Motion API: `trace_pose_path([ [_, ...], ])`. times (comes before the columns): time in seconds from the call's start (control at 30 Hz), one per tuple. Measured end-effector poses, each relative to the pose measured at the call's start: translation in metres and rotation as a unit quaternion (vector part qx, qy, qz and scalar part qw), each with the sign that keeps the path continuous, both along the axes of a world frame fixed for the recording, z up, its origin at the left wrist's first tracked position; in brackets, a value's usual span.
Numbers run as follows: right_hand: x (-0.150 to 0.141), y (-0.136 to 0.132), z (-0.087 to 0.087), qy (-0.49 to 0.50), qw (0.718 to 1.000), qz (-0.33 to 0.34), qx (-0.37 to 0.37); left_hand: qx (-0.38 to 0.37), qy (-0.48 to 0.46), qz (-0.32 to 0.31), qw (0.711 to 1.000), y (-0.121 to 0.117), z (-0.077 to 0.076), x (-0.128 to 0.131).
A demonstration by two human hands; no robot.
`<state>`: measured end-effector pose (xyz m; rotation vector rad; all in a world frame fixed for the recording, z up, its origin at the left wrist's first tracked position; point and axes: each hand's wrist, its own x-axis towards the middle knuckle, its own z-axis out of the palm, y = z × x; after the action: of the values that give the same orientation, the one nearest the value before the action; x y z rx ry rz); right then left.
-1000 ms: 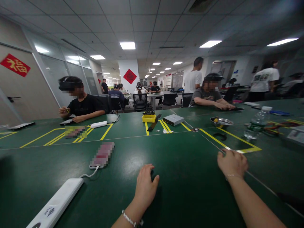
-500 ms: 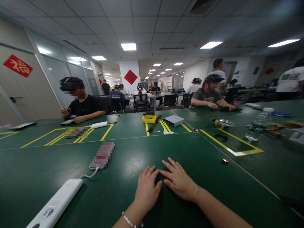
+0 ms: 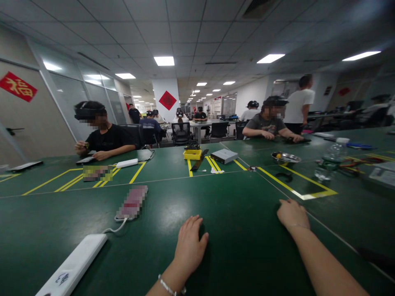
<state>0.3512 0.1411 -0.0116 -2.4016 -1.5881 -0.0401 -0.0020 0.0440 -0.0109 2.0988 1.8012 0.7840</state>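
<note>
While the left hand (image 3: 191,240) extends over the green table (image 3: 234,213), fingers lightly together and thumb apart, the right hand (image 3: 293,216) curls on the near side of the bottle (image 3: 330,160), and whether it pinches anything cannot be told. Left of the bottle lie a black curved piece (image 3: 288,178) and a metal bowl (image 3: 291,159) with a yellow ball (image 3: 279,155) inside; farther left sits a yellow box (image 3: 192,155), black cables (image 3: 193,145) in or behind it.

Small shiny piece, reddish-silver, in our view on green tabletop (image 3: 240,201) half second ago; now our right hand (image 3: 293,215) covers that spot, its pose hidden from us.
</note>
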Motion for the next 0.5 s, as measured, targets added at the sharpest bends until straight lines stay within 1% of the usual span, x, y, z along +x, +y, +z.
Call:
trace_pose_path([
  [0.13,-0.004,0.0,0.003,-0.007,0.999,0.032,0.0,0.004,-0.008,0.0,1.0,-0.001,0.002,0.0],
  [0.23,-0.004,-0.002,0.006,0.005,1.0,0.019,0.014,0.005,-0.01,-0.001,1.0,-0.002,0.003,0.001],
  [0.5,-0.01,-0.005,0.016,0.042,0.999,0.004,0.013,-0.009,-0.003,-0.012,1.0,-0.001,0.001,-0.001],
])
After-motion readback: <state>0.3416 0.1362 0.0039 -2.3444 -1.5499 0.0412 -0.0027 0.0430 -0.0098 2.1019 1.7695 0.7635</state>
